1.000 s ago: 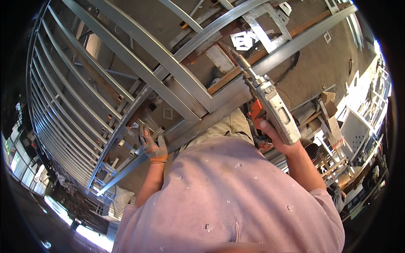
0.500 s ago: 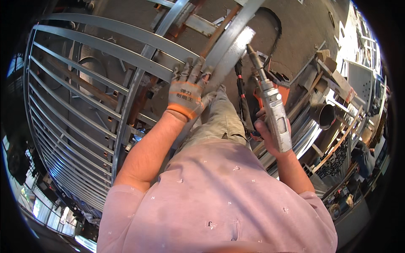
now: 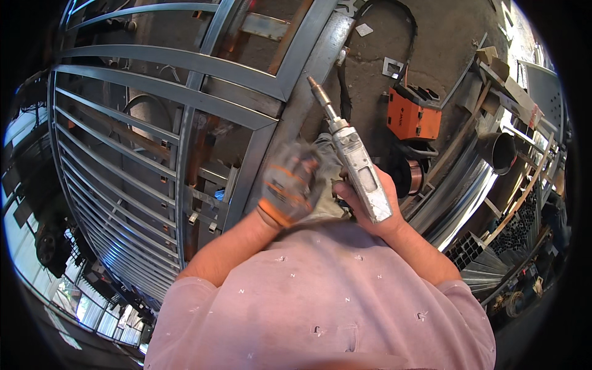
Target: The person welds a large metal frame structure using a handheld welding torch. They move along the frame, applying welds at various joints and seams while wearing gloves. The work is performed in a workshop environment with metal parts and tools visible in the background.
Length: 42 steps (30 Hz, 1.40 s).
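Observation:
My bare right hand (image 3: pixel 388 197) is wrapped round a silver welding gun (image 3: pixel 357 163). The gun's narrow copper-coloured nozzle points up and to the left, over a flat steel beam. In a grey and orange work glove, my left hand (image 3: pixel 290 182) hovers beside the beam in front of my legs. Motion smears its fingers, so their exact shape does not show. To the left lies a large steel-tube frame (image 3: pixel 197 102) with many parallel bars. Two of its tube corners lie against the beam, above and left of the gloved hand.
An orange wire feeder (image 3: pixel 413 114) stands on the floor at the right, with a copper-coloured wire spool (image 3: pixel 417 176) near it. A black cable (image 3: pixel 410 31) loops over the floor. Steel tubes, a wide round pipe (image 3: pixel 497 154) and wooden strips are stacked farther right.
My left hand has come off the steel frame and drawn back toward my body. The welding gun has swung left in my right hand. The view has shifted, showing more of the wire feeder.

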### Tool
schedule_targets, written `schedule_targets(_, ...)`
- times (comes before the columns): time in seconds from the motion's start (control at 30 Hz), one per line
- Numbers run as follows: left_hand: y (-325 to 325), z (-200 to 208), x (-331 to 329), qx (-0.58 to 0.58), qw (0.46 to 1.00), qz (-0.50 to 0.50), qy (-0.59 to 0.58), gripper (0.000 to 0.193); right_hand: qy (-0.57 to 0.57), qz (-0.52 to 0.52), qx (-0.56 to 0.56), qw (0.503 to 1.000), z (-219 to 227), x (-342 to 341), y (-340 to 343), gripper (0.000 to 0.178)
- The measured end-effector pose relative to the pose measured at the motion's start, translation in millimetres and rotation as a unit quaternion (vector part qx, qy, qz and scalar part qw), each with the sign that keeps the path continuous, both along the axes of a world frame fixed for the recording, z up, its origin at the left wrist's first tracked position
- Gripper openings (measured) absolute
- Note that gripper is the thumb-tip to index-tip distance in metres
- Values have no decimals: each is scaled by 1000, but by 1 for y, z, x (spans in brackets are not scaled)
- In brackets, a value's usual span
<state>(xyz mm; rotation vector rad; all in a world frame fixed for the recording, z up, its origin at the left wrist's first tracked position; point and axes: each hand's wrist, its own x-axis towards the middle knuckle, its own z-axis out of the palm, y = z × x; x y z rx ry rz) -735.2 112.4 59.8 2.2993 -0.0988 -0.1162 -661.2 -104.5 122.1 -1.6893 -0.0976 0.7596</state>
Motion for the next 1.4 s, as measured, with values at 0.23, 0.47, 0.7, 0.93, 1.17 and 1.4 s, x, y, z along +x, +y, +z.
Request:
schedule_targets(0.23, -36, 9, -4, 65, 868, -353, 343, 43, 106, -49, 30, 993, -9, -9, 15, 29)
schedule_targets(0.47, 90, 17, 85, 186, 971, -73, -129, 46, -70, -67, -69, 993, -16, -15, -6, 26)
schedule_targets(0.7, 92, -9, 94, 267, 952, -140, -42, 65, -38, -92, -37, 994, -19, -24, 0, 25)
schedule_targets(0.93, 77, -6, 59, 177, 978, -105, -23, 69, 33, -73, 3, 997, -8, -25, 34, 33)
schedule_targets(1.17, 18, 15, -33, -183, 947, -131, 230, 67, 103, -67, -32, 992, -10, -22, 57, 31)
schedule_targets(1.4, 4, -5, -44, -417, 786, -64, 452, 72, 135, -50, -63, 988, -17, -13, 62, 31)
